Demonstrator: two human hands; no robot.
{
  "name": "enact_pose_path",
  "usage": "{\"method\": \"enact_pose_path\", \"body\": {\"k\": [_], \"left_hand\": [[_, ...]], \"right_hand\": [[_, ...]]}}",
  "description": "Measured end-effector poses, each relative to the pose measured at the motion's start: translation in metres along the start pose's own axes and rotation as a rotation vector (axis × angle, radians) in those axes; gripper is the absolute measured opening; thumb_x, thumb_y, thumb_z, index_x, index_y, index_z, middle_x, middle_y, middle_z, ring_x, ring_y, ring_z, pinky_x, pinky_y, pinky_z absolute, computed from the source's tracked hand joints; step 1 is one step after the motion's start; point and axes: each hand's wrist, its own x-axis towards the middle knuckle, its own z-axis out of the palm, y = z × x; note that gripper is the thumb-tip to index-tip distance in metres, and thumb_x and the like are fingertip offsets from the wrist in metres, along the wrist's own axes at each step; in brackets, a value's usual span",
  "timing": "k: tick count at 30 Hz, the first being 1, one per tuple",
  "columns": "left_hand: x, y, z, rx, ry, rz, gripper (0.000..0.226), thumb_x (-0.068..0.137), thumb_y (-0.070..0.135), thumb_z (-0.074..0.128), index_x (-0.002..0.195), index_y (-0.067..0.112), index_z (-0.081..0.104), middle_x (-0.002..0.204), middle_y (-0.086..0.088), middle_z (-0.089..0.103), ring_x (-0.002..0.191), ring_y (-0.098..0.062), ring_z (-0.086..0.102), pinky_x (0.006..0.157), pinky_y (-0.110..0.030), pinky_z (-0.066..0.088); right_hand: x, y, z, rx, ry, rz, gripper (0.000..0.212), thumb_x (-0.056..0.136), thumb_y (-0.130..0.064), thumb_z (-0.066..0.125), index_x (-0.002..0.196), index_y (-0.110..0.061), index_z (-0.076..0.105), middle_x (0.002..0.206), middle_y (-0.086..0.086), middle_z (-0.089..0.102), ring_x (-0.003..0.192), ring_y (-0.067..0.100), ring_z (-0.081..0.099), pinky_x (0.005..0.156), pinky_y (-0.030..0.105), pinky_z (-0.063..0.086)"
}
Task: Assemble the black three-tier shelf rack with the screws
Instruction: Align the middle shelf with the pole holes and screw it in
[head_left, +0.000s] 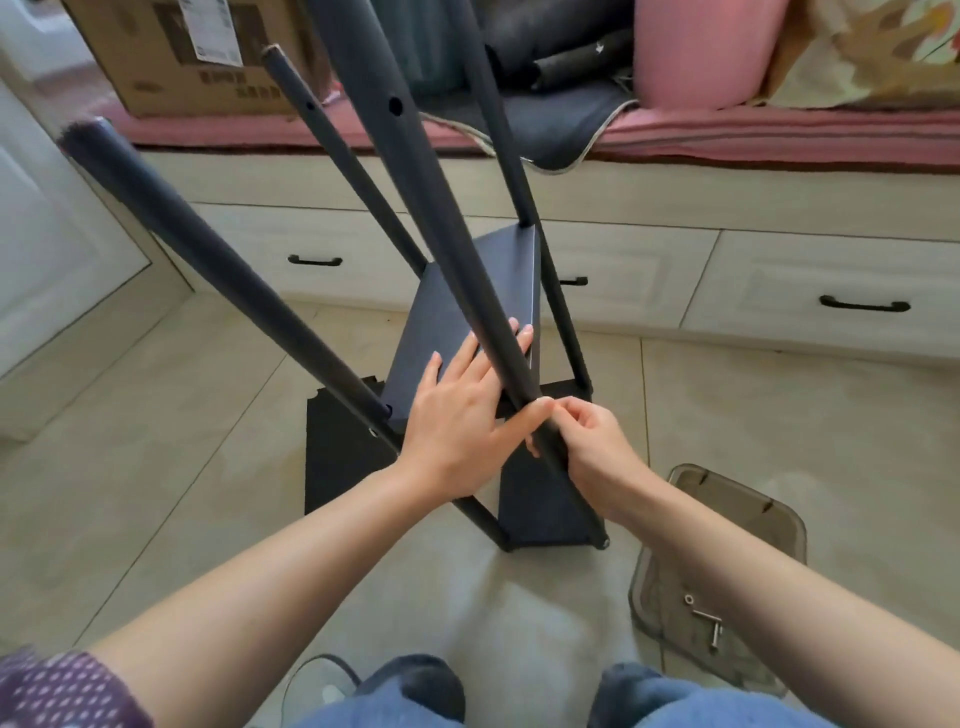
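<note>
The half-built black rack (467, 332) stands on the tiled floor directly ahead of the person, its four poles rising toward the camera, and the near right pole (441, 218) runs its long axis from upper left down to the lower right corner, passing between the two hands. The left hand (457, 415) lies flat with straight fingers on the middle shelf panel (457, 312), thumb against that pole, while the right hand (587, 441) pinches at the pole just beside it, so the right looks nearer the joint; what it pinches is too small to tell. A clear plastic tray (737, 499) on the floor at the right holds a few loose screws (706, 621).
</note>
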Motion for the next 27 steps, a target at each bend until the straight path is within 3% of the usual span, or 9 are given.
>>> {"method": "enact_pose_path", "body": {"k": [7,12,15,19,21,27], "left_hand": [[-0.017,-0.040,-0.018,-0.204,0.036,-0.075,0.064,0.091,0.062,0.039,0.147,0.053,0.010,0.161,0.028,0.011,0.142,0.013,-0.003,0.125,-0.052,0.009],[-0.032,-0.061,-0.023,-0.352,0.068,-0.114,0.061,0.085,0.067,0.035,0.140,0.058,0.010,0.160,0.027,0.013,0.146,0.008,0.002,0.124,-0.054,0.013],[-0.050,-0.072,-0.017,-0.488,0.125,-0.143,0.063,0.090,0.057,0.043,0.145,0.048,0.013,0.162,0.020,0.014,0.153,-0.005,0.005,0.125,-0.053,0.013],[-0.075,-0.090,-0.003,-0.711,0.156,-0.222,0.064,0.094,0.040,0.050,0.146,0.047,0.014,0.162,0.025,0.012,0.153,0.000,0.002,0.126,-0.050,0.009],[-0.084,-0.101,0.004,-0.809,0.141,-0.278,0.064,0.094,0.040,0.049,0.145,0.051,0.014,0.161,0.030,0.009,0.152,0.002,0.001,0.126,-0.050,0.010],[-0.099,-0.136,0.023,-0.914,0.136,-0.354,0.064,0.093,0.053,0.048,0.147,0.055,0.014,0.161,0.033,0.012,0.153,-0.003,0.007,0.125,-0.052,0.013]], "right_hand": [[0.005,-0.014,0.037,-0.110,-0.037,0.009,0.026,0.102,-0.032,0.050,0.102,-0.013,0.067,0.078,-0.002,0.074,0.076,0.010,0.071,0.072,0.021,0.054],[0.009,-0.018,0.057,-0.193,-0.067,0.012,0.024,0.102,-0.032,0.050,0.104,-0.014,0.066,0.083,0.000,0.072,0.073,0.003,0.069,0.059,0.009,0.048],[0.010,-0.016,0.069,-0.225,-0.085,0.025,0.022,0.101,-0.031,0.051,0.103,-0.013,0.066,0.079,-0.002,0.073,0.075,0.005,0.070,0.061,0.010,0.048],[0.016,-0.008,0.089,-0.293,-0.070,0.053,0.022,0.101,-0.031,0.053,0.096,-0.014,0.066,0.083,0.004,0.072,0.077,0.011,0.072,0.076,0.023,0.054],[0.020,0.000,0.100,-0.361,-0.062,0.055,0.022,0.100,-0.033,0.053,0.093,-0.016,0.065,0.087,0.006,0.070,0.081,0.015,0.071,0.082,0.027,0.054],[0.028,0.015,0.126,-0.475,-0.092,0.058,0.022,0.101,-0.034,0.053,0.091,-0.018,0.066,0.086,0.001,0.068,0.084,0.013,0.064,0.072,0.022,0.049]]}}
